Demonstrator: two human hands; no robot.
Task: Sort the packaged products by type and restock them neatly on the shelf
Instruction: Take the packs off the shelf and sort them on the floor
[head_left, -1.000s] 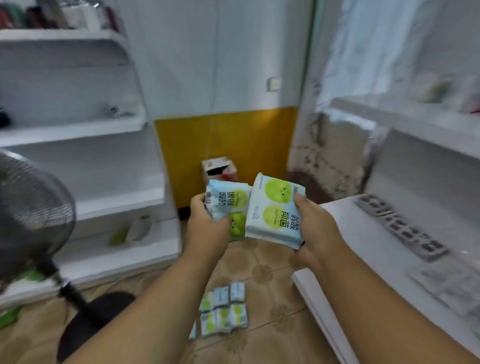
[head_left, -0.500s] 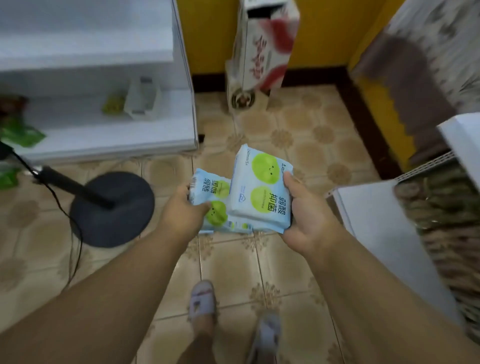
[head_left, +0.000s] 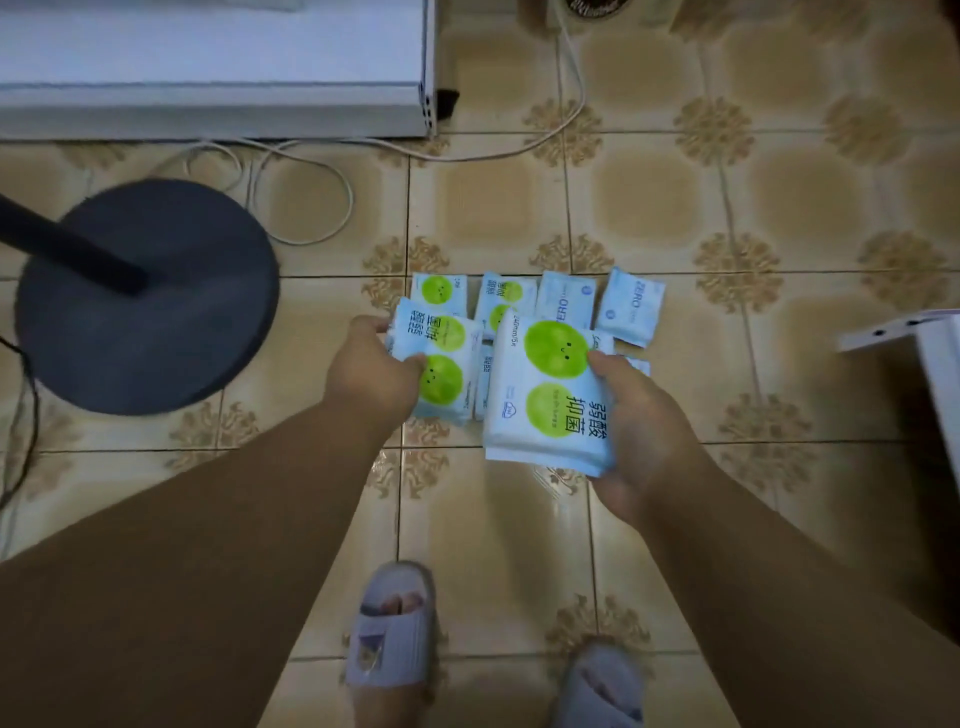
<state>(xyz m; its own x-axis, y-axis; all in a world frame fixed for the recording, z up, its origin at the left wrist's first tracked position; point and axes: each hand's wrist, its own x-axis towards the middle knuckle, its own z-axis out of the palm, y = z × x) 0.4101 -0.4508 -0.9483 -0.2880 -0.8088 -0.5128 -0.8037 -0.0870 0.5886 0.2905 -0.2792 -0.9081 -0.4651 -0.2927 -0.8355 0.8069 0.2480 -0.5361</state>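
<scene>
Over the tiled floor (head_left: 649, 208), left hand (head_left: 371, 376) grips a green-dot pack stack (head_left: 441, 364); right hand (head_left: 641, 431) pinches a larger pack stack (head_left: 550, 395) by its edge. More packs (head_left: 566, 306) lie below. Likely light, soft, slick film: grip across the flat faces.

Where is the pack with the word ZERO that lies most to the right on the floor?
In the head view the rightmost ZERO pack lies on the tiled floor, at the right end of the row of packs, just above and beyond the right hand.
</scene>
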